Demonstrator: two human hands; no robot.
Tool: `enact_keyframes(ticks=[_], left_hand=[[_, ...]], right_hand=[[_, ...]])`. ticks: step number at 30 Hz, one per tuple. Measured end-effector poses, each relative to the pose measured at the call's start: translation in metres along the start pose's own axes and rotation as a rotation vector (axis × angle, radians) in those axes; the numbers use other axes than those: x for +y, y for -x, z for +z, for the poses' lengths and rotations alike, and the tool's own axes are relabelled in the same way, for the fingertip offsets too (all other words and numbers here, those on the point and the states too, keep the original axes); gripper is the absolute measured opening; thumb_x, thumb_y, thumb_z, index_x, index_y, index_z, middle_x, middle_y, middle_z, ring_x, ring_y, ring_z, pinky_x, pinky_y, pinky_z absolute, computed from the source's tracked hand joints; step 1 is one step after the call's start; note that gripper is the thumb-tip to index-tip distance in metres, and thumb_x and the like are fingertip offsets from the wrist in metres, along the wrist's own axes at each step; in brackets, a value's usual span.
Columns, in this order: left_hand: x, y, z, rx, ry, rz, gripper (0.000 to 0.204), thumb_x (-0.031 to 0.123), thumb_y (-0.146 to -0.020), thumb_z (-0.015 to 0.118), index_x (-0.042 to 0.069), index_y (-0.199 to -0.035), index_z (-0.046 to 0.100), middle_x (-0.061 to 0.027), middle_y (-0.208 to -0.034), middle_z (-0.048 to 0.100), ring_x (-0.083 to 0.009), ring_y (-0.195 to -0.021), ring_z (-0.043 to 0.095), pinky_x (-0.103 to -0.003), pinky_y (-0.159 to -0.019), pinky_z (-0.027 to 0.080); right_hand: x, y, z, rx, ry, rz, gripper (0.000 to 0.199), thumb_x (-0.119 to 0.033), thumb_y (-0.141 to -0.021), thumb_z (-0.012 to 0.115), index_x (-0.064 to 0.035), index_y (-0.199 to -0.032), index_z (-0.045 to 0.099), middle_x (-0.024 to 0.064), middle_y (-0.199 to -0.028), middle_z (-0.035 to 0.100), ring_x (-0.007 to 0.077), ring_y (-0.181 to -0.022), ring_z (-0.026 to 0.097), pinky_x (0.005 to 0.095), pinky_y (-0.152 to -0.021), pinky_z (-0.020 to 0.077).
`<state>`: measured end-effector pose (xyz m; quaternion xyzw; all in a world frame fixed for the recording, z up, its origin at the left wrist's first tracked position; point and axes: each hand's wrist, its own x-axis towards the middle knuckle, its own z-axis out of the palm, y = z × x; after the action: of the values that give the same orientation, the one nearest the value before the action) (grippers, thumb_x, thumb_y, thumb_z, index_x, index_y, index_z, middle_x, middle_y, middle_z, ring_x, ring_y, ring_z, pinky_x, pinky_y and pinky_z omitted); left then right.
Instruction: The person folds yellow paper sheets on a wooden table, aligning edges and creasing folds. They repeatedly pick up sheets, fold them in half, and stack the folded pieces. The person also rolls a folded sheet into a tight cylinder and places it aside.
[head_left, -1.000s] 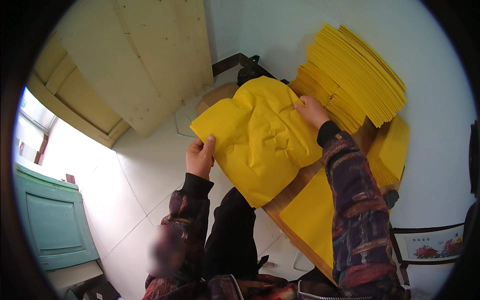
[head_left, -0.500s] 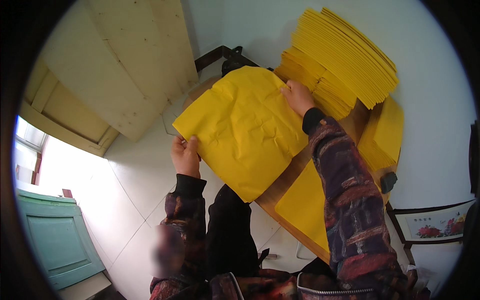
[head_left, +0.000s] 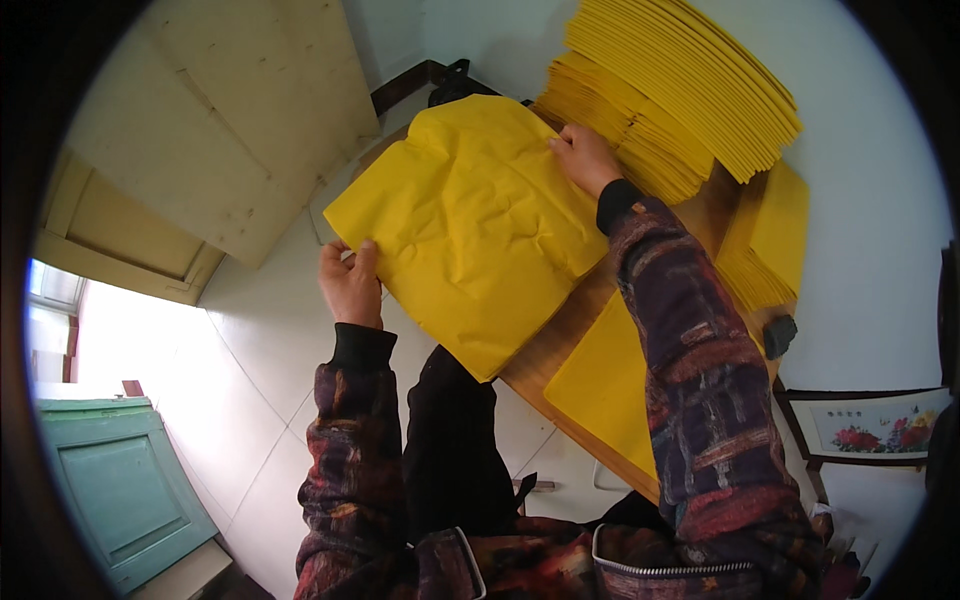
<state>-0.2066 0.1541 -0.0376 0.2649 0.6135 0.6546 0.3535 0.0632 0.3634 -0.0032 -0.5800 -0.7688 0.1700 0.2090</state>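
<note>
A large creased yellow paper sheet [head_left: 470, 230] is stretched between my hands over the table's left part. My left hand [head_left: 352, 285] pinches its left edge, with the thumb on top. At the upper right edge, my right hand [head_left: 587, 160] grips the paper between thumb and fingers. Just right of that hand stands a tall pile of folded yellow paper [head_left: 690, 75], and a lower pile [head_left: 625, 125] lies beside it. Another flat yellow sheet [head_left: 605, 385] rests on the table by my right forearm, which partly covers it.
The wooden table [head_left: 555, 350] extends along the wall. More yellow paper [head_left: 770, 240] is stacked at its right, near a small black object [head_left: 779, 337]. Pale wooden boards [head_left: 220, 110] stand at the far left, and a green cabinet door [head_left: 125, 490] at the lower left. A framed flower picture [head_left: 870, 428] is at right.
The view has shifted, so the table and piles sit higher. Both hands keep their hold on the creased sheet, which appears slightly further left and up.
</note>
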Motion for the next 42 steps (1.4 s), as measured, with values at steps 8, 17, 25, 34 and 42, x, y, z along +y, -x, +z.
enact_keyframes(ticks=[8, 17, 25, 34, 42], left_hand=[[-0.013, -0.007, -0.005, 0.116, 0.023, 0.024, 0.028, 0.016, -0.085, 0.064, 0.005, -0.101, 0.045, -0.0026, -0.074, 0.053, -0.0094, -0.063, 0.05, -0.024, -0.054, 0.04], [-0.026, -0.018, 0.005, 0.11, 0.206, -0.081, 0.09, 0.03, -0.082, 0.068, 0.006, -0.147, 0.011, -0.0198, -0.148, 0.022, -0.0325, -0.126, 0.037, -0.04, -0.1, 0.037], [-0.035, -0.071, -0.012, -0.122, 0.553, -0.309, 0.055, 0.04, -0.095, 0.045, 0.008, -0.139, 0.034, -0.0142, -0.136, 0.044, -0.0283, -0.126, 0.041, -0.039, -0.103, 0.034], [-0.055, -0.104, 0.002, -0.087, 0.92, -0.301, 0.059, 0.053, -0.097, 0.032, 0.005, -0.13, 0.043, -0.0126, -0.127, 0.052, -0.0273, -0.116, 0.05, -0.039, -0.101, 0.038], [-0.058, -0.088, -0.028, 0.167, 0.203, -0.23, 0.07, 0.034, -0.085, 0.065, 0.009, -0.14, 0.031, -0.0082, -0.129, 0.049, -0.0173, -0.109, 0.049, -0.036, -0.086, 0.04]], right_hand=[[0.004, 0.011, 0.003, 0.275, -0.049, -0.226, 0.022, -0.018, -0.087, 0.059, 0.0007, -0.098, 0.059, 0.0192, -0.093, 0.06, 0.0344, -0.087, 0.058, 0.0399, -0.077, 0.0459], [-0.077, 0.102, 0.001, 0.089, -0.044, -0.506, 0.029, -0.015, -0.085, 0.061, 0.0018, -0.108, 0.056, 0.0196, -0.12, 0.052, 0.0367, -0.113, 0.047, 0.0413, -0.097, 0.037], [-0.104, 0.197, -0.013, -0.122, -0.042, -0.395, 0.04, -0.012, -0.08, 0.065, 0.0025, -0.116, 0.054, 0.0212, -0.132, 0.042, 0.039, -0.122, 0.039, 0.0444, -0.103, 0.0311], [-0.106, 0.21, -0.005, -0.204, 0.059, -0.373, 0.051, -0.012, -0.079, 0.066, 0.0012, -0.124, 0.049, 0.0211, -0.137, 0.038, 0.0384, -0.127, 0.035, 0.0433, -0.106, 0.0287], [-0.09, 0.25, -0.023, 0.01, -0.055, -0.331, 0.047, -0.014, -0.078, 0.067, 0.0001, -0.12, 0.05, 0.0192, -0.134, 0.042, 0.0398, -0.126, 0.038, 0.045, -0.103, 0.0328]])
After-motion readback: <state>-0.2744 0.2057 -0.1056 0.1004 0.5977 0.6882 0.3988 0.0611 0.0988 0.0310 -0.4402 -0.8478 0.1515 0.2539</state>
